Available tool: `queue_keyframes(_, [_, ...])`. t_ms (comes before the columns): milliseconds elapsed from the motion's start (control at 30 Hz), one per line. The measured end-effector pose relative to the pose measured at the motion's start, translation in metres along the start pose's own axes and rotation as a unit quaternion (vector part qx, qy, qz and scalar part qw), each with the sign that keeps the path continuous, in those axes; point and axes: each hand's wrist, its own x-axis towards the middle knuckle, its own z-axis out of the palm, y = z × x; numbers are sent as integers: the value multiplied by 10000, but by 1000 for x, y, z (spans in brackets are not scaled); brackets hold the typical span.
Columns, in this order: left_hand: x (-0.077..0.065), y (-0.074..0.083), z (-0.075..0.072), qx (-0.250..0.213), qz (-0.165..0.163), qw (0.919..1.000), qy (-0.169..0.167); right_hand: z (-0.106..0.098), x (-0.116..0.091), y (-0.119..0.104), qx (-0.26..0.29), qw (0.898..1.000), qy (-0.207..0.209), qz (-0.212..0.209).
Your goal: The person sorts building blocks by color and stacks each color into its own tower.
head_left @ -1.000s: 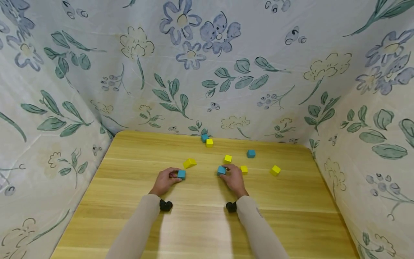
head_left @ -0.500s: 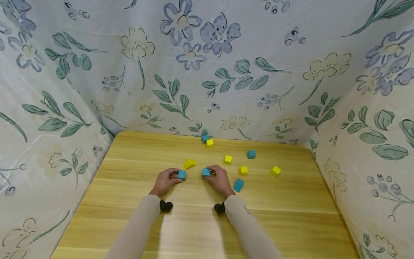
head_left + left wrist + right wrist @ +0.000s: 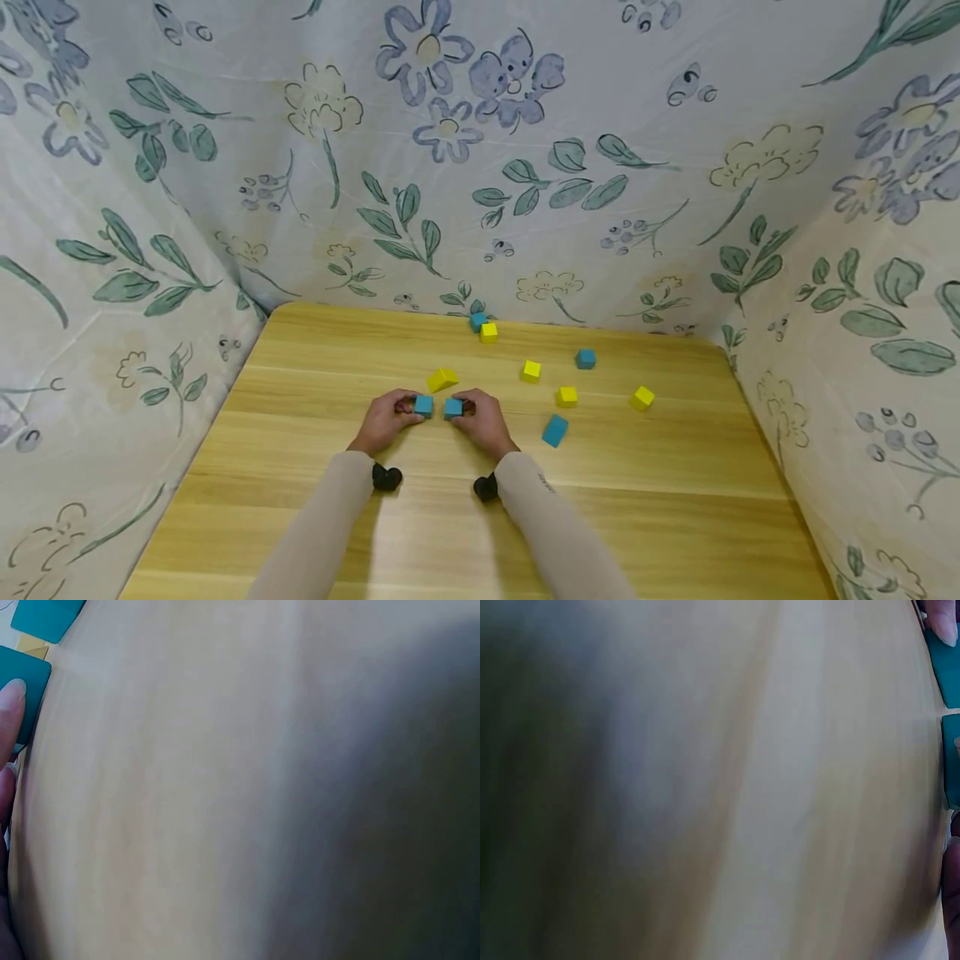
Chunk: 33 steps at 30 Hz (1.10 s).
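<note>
My left hand [image 3: 384,421] pinches a blue cube [image 3: 423,406] between thumb and fingers over the middle of the table. Facing it, my right hand [image 3: 483,422] pinches a second blue cube [image 3: 453,408]. A narrow gap separates the two cubes. In the left wrist view, a fingertip presses the side of the left hand's cube [image 3: 27,682], and the other cube [image 3: 48,616] shows at the top corner. At the right edge of the right wrist view both cubes appear close together. Just behind the hands lies a yellow wedge-like block [image 3: 442,380].
On the wooden table [image 3: 645,517], a blue block [image 3: 555,430] lies right of my right hand. Yellow cubes [image 3: 531,372] are scattered behind it, another blue cube [image 3: 586,359] further back. A blue cube [image 3: 477,322] and a yellow cube [image 3: 489,333] stand near the floral cloth [image 3: 525,208].
My right hand has carried its blue cube leftward, close to the left hand's cube. The blue block on the right has come into view. My left hand has stayed in place.
</note>
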Motion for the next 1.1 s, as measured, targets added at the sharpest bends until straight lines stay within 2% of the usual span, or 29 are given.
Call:
queue_keyframes(300, [0, 1, 1, 57, -54, 10000, 23, 13, 2, 0, 397, 9990, 208, 89])
queue_keyframes(567, [0, 0, 1, 9, -31, 10000, 64, 25, 3, 3, 976, 9937, 470, 274])
queue_keyframes(767, [-1, 1, 0, -27, -26, 10000, 37, 29, 4, 5, 976, 9933, 585, 223])
queue_keyframes(1100, [1, 1, 0, 81, -35, 9999, 49, 25, 4, 0, 945, 9938, 511, 287])
